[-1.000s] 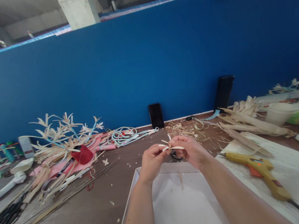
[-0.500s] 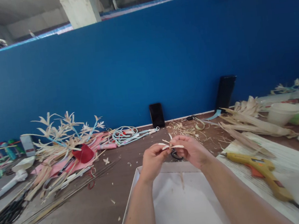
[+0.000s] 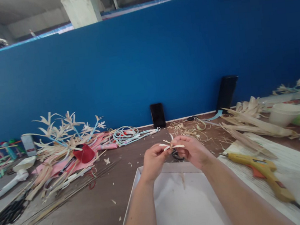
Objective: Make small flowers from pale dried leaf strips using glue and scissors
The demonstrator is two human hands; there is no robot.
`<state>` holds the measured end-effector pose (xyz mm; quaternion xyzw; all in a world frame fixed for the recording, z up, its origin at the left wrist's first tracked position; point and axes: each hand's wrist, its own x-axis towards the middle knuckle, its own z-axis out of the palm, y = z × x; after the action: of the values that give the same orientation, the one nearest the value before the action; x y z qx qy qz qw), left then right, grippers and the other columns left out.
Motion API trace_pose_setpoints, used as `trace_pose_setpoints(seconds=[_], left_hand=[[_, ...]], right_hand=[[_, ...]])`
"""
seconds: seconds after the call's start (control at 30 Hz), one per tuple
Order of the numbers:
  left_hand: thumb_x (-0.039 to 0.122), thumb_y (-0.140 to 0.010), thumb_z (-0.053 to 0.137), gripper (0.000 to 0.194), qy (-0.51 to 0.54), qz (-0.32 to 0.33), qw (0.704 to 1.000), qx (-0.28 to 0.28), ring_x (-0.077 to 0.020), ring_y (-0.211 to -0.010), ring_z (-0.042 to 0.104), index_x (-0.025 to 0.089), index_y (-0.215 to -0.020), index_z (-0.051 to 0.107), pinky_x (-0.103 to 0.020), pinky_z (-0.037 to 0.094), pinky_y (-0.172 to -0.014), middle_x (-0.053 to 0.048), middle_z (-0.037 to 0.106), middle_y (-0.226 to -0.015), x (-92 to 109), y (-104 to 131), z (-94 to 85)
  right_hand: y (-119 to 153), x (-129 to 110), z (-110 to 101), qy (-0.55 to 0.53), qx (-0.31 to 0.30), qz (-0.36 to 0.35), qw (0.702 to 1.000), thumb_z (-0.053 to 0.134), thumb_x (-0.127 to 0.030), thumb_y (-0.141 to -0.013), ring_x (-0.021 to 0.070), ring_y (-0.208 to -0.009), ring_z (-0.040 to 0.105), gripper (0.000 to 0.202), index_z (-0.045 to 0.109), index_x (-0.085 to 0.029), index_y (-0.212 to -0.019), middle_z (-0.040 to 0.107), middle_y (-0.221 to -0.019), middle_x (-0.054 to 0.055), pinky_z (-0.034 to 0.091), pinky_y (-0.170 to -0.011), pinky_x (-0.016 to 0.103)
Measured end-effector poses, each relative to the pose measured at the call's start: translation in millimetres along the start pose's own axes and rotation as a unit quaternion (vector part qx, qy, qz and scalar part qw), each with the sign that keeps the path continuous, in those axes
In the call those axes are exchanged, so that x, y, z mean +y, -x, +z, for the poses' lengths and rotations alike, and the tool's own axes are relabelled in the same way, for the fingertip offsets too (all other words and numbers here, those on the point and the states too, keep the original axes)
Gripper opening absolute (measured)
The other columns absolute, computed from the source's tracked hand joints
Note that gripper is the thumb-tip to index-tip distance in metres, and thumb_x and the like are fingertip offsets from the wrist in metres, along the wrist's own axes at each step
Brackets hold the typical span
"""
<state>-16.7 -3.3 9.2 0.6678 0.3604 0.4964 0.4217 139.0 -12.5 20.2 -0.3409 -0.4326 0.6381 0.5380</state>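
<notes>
A small pale flower of narrow husk petals is held between my two hands, above the far edge of a white tray. My left hand pinches its left side with thumb and fingertips. On the right side, my right hand grips it with thumb and forefinger. The two hands nearly meet at the flower's centre. Behind them, a dark round object is partly hidden by the fingers.
A yellow glue gun rests on paper at right, near dried husks and a white cup. Husk flowers, a red piece and black scissors lie left. A black phone leans on the blue partition.
</notes>
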Motion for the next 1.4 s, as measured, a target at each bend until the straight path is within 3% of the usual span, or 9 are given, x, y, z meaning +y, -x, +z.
trace_pose_setpoints(seconds=[0.17, 0.33, 0.5, 0.73, 0.87, 1.0, 1.2, 1.4], left_hand=[[0.032, -0.070, 0.066, 0.016, -0.018, 0.010, 1.000, 0.006, -0.0135, -0.074, 0.054, 0.016, -0.073, 0.070, -0.022, 0.039, -0.068, -0.003, 0.062, -0.076, 0.2, 0.0, 0.5], [0.030, -0.072, 0.064, 0.015, -0.027, 0.015, 0.999, 0.017, -0.0141, -0.076, 0.056, 0.017, -0.076, 0.071, -0.023, 0.040, -0.069, -0.003, 0.064, -0.078, 1.1, -1.0, 0.1], [0.029, -0.074, 0.062, 0.014, -0.031, 0.041, 0.997, 0.055, -0.0149, -0.081, 0.057, 0.019, -0.077, 0.070, -0.025, 0.041, -0.075, -0.004, 0.065, -0.084, 2.3, -1.5, -1.7], [0.029, -0.073, 0.063, 0.014, -0.023, 0.060, 0.992, 0.107, -0.0168, -0.090, 0.056, 0.019, -0.079, 0.071, -0.026, 0.042, -0.076, -0.006, 0.060, -0.092, 0.1, -3.3, -2.7], [0.026, -0.072, 0.064, 0.012, -0.036, 0.051, 0.991, 0.121, -0.0143, -0.081, 0.054, 0.019, -0.079, 0.071, -0.023, 0.042, -0.069, -0.005, 0.057, -0.085, -2.4, -3.9, -1.1], [0.022, -0.073, 0.062, 0.012, -0.056, 0.060, 0.992, 0.098, -0.0136, -0.077, 0.052, 0.020, -0.081, 0.071, -0.022, 0.040, -0.065, -0.003, 0.056, -0.080, -2.2, -2.9, 0.1], [0.018, -0.077, 0.056, 0.022, -0.102, 0.096, 0.984, 0.106, -0.0135, -0.077, 0.052, 0.024, -0.094, 0.069, -0.024, 0.041, -0.068, -0.003, 0.057, -0.080, -2.3, -1.7, 2.8], [0.019, -0.082, 0.050, 0.025, -0.218, 0.152, 0.956, 0.122, -0.0149, -0.081, 0.051, 0.023, -0.101, 0.066, -0.027, 0.041, -0.075, -0.005, 0.058, -0.083, -1.6, 0.6, 6.5]], right_hand=[[-0.7, 1.7, -0.5, -0.004, -0.010, -0.006, 1.000, 0.068, -0.032, -0.068, 0.0042, -0.047, 0.027, 0.018, 0.060, -0.015, -0.068, 0.040, -0.055, -0.005, 0.019, -0.043, 0.019], [-2.2, 1.8, -0.1, -0.017, 0.013, -0.006, 1.000, 0.063, -0.040, -0.072, 0.0049, -0.048, 0.028, 0.024, 0.063, -0.017, -0.082, 0.041, -0.060, -0.004, 0.019, -0.042, 0.018], [-3.9, 5.1, -1.6, 0.041, 0.037, -0.009, 0.998, 0.066, -0.037, -0.068, 0.0057, -0.047, 0.030, 0.028, 0.064, -0.018, -0.088, 0.040, -0.055, -0.005, 0.022, -0.041, 0.018], [-0.4, 8.5, 12.2, 0.115, 0.040, -0.031, 0.992, 0.069, -0.036, -0.066, 0.0102, -0.057, 0.049, 0.041, 0.061, -0.022, -0.103, 0.057, -0.067, 0.000, 0.036, -0.049, 0.021], [-2.3, 10.4, 18.9, 0.135, 0.062, -0.047, 0.988, 0.072, -0.041, -0.061, 0.0101, -0.052, 0.049, 0.045, 0.063, -0.019, -0.100, 0.059, -0.063, 0.000, 0.036, -0.047, 0.022], [-6.3, 13.9, 17.5, 0.139, 0.080, -0.081, 0.984, 0.071, -0.042, -0.061, 0.0123, -0.059, 0.053, 0.039, 0.066, -0.018, -0.092, 0.063, -0.068, 0.002, 0.040, -0.050, 0.023], [-6.2, 15.3, 19.1, 0.133, 0.104, -0.098, 0.981, 0.070, -0.046, -0.062, 0.0150, -0.065, 0.055, 0.039, 0.067, -0.019, -0.090, 0.063, -0.069, 0.002, 0.045, -0.056, 0.026], [-6.8, 16.8, 21.9, 0.130, 0.154, -0.085, 0.976, 0.070, -0.044, -0.062, 0.0145, -0.060, 0.055, 0.035, 0.068, -0.018, -0.084, 0.063, -0.066, 0.003, 0.046, -0.053, 0.026]])
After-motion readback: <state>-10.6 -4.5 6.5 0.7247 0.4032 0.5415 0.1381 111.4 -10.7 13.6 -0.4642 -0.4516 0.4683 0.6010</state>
